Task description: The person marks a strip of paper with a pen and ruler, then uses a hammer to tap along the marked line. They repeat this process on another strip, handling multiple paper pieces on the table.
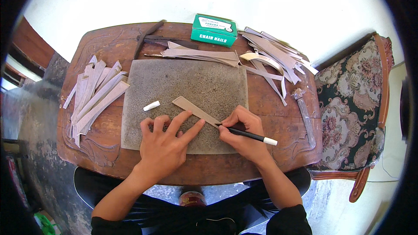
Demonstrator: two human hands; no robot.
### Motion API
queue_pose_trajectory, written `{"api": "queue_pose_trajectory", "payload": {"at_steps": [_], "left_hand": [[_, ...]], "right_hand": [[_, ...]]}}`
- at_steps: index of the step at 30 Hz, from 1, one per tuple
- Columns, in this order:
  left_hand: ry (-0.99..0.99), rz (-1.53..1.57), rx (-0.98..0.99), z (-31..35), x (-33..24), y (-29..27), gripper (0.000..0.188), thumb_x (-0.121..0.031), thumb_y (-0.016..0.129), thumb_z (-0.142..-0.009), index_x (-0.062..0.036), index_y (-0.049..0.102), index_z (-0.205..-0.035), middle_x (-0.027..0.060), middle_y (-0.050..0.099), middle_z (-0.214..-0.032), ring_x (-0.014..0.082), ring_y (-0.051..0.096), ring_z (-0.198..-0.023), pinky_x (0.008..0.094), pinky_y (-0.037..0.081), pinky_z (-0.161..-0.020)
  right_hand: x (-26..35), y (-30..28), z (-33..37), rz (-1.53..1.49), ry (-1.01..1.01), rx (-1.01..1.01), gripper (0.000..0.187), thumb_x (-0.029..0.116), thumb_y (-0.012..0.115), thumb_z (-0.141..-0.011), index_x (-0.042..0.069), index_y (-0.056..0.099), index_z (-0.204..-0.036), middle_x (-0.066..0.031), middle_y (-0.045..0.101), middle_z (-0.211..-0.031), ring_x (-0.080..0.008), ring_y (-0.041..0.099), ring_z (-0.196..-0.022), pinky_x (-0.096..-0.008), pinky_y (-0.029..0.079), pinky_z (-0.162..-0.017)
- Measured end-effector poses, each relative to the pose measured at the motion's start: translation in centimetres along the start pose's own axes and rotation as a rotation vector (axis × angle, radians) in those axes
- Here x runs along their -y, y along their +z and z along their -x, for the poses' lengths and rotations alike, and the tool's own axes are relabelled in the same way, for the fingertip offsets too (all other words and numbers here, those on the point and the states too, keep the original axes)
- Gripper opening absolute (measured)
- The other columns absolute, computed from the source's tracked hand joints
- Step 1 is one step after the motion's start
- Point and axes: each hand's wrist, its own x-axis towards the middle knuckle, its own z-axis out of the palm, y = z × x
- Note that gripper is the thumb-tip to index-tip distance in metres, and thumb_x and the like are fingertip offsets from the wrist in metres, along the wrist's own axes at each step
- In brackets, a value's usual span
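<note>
A tan strip [188,105] lies diagonally on a grey cutting mat [191,82] on a small carved wooden table [278,104]. My left hand [167,141] is spread flat, with its fingertips pressing the strip down. My right hand [244,135] holds a thin black knife with a white end [250,135], its tip against the strip's near end. A small white cap [151,105] rests on the mat to the left of the strip.
Cut strips are piled at the table's left [93,93] and back right [274,54]. A green box [214,29] stands at the back edge, dark tools [148,39] beside it. A grey bar [305,115] lies at right. An upholstered chair [348,109] stands right.
</note>
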Motion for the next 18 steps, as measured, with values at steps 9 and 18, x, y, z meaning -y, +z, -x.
{"api": "queue_pose_trajectory", "payload": {"at_steps": [9,18], "left_hand": [[-0.002,0.008,0.013,-0.1,-0.1,-0.2,0.057,-0.007,0.062,-0.083,-0.0304,0.069,-0.135,-0.0027,0.055,-0.140,0.0255,0.046,-0.109,0.0469,0.033,-0.093],[-0.008,0.030,0.012,-0.1,-0.1,-0.2,0.059,-0.005,0.061,-0.082,-0.0298,0.069,-0.135,-0.0018,0.055,-0.139,0.0262,0.047,-0.108,0.0482,0.033,-0.093]], "right_hand": [[0.2,-0.2,0.0,0.019,0.005,0.015,0.018,-0.002,0.077,-0.077,0.001,0.060,-0.079,-0.0081,0.066,-0.082,-0.0130,0.065,-0.075,-0.0265,0.050,-0.068],[2.1,-1.6,1.3,-0.097,0.124,-0.011,0.016,-0.002,0.076,-0.081,0.001,0.062,-0.088,-0.0070,0.071,-0.090,-0.0125,0.070,-0.084,-0.0274,0.059,-0.080]]}}
